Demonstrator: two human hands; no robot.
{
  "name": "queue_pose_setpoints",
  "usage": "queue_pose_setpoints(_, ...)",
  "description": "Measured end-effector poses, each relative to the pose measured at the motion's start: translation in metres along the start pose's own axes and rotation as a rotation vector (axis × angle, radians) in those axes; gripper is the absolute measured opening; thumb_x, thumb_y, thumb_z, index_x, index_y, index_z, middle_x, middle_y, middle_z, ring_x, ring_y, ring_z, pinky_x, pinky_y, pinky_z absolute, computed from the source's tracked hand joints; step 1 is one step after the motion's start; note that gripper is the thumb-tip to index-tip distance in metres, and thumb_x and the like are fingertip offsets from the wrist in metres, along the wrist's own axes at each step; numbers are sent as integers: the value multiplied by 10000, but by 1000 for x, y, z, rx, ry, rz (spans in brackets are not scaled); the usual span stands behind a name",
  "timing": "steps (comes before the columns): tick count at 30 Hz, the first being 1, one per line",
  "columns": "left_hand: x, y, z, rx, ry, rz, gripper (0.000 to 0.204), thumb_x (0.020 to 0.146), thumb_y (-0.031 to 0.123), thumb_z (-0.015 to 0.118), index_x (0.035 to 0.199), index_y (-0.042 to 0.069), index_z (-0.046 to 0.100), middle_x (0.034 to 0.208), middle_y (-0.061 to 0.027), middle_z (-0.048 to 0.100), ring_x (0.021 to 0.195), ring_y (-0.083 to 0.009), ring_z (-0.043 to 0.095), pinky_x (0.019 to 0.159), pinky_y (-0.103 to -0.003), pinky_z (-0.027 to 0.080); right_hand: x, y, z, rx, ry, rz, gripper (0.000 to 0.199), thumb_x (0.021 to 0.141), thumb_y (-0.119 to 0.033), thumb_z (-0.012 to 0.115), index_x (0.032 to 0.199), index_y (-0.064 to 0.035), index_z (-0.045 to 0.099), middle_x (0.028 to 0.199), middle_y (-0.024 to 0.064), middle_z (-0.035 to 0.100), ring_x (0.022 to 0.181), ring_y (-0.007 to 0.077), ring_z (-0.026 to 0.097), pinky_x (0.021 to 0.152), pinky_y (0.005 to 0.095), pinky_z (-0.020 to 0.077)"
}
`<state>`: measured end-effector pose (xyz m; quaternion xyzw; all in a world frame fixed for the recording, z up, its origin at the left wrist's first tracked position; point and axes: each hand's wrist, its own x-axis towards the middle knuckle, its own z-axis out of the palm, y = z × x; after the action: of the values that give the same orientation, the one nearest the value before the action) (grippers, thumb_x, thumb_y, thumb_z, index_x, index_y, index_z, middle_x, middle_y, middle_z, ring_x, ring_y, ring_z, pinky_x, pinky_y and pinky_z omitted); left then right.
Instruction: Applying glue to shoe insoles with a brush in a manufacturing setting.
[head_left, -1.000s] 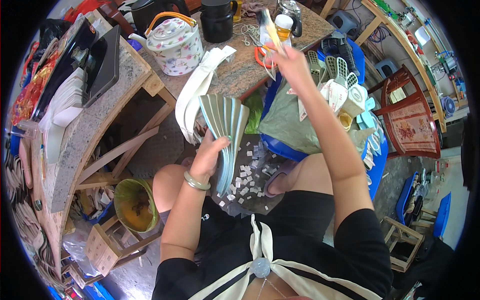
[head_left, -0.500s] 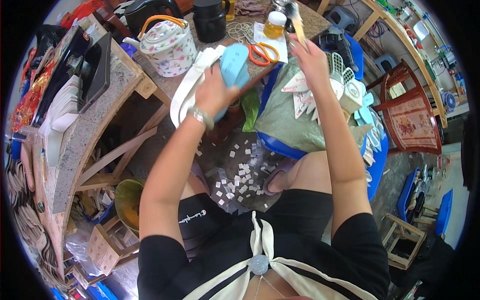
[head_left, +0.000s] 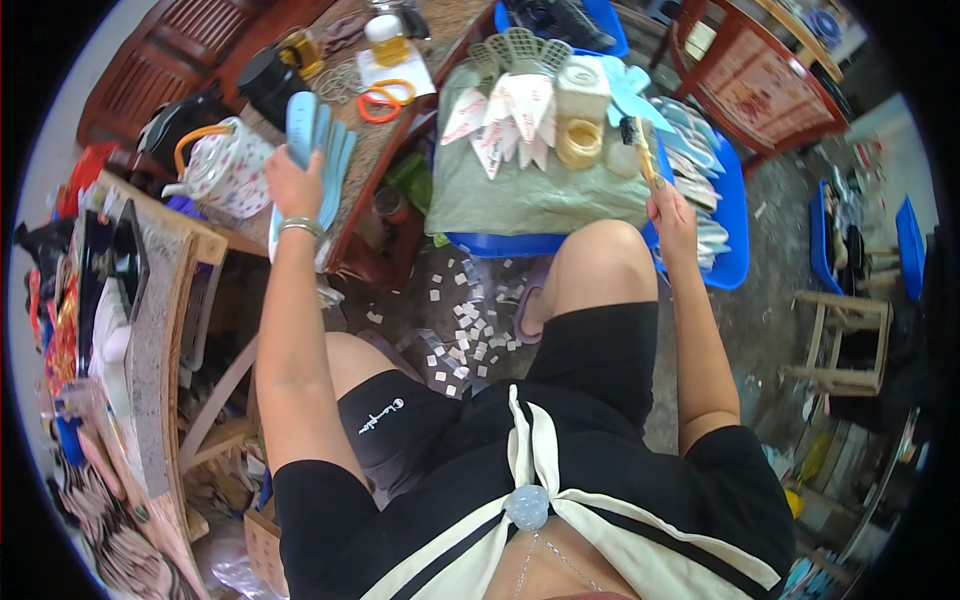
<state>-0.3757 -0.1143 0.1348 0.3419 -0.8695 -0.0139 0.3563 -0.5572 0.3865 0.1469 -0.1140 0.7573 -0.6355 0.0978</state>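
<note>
My left hand (head_left: 295, 187) is closed around a light blue insole-shaped piece (head_left: 301, 128) at the table's near edge. More light blue pieces (head_left: 338, 170) lie fanned out beside it, over a white layer mostly hidden by them and the hand. To the right, my right hand (head_left: 673, 214) grips a small brush (head_left: 645, 152) by its pale handle, dark bristles up. The brush is beside an open jar with a yellowish rim (head_left: 580, 146) on a grey-green sheet (head_left: 500, 215). White triangular pieces with red print (head_left: 522, 108) lie on that sheet.
A flowered teapot (head_left: 232, 168), black mug (head_left: 272, 86), orange-handled scissors (head_left: 388, 100) and lidded jar (head_left: 386, 42) stand or lie on the table. A blue tray (head_left: 735, 262) holds stacked pieces at right. White squares (head_left: 470, 325) litter the floor between my feet.
The view has turned to the right. My right hand with the brush has come down from near the table's jar to the sheet's right side. The blue pieces are now fanned out.
</note>
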Motion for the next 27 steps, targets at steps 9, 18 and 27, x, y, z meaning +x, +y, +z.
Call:
queue_pose_setpoints(9,-17,109,-100,-1695,-821,-667,510,961,466,380,1152,9,497,775,-111,617,713,-258,626,655,-361,511,-14,-11,12,213,-71,0,311,931,-212,554,1162,-9,604,715,-55,535,611,48,461,537,211,366)
queue_pose_setpoints(18,-220,158,-127,-2115,-1283,-1239,533,803,79,433,1319,-34,360,1309,-203,475,1180,-329,508,923,-473,482,51,37,13,-229,114,-201,258,913,-238,547,1068,-42,609,604,-12,484,560,84,469,509,240,364)
queue_pose_setpoints(27,-249,162,-215,-1628,-1377,-996,330,911,42,481,1231,-1,411,1136,-198,577,959,-275,638,779,-341,553,104,-5,19,-1059,-107,-331,219,812,-324,616,911,-150,705,844,138,680,808,311,650,709,405,509)
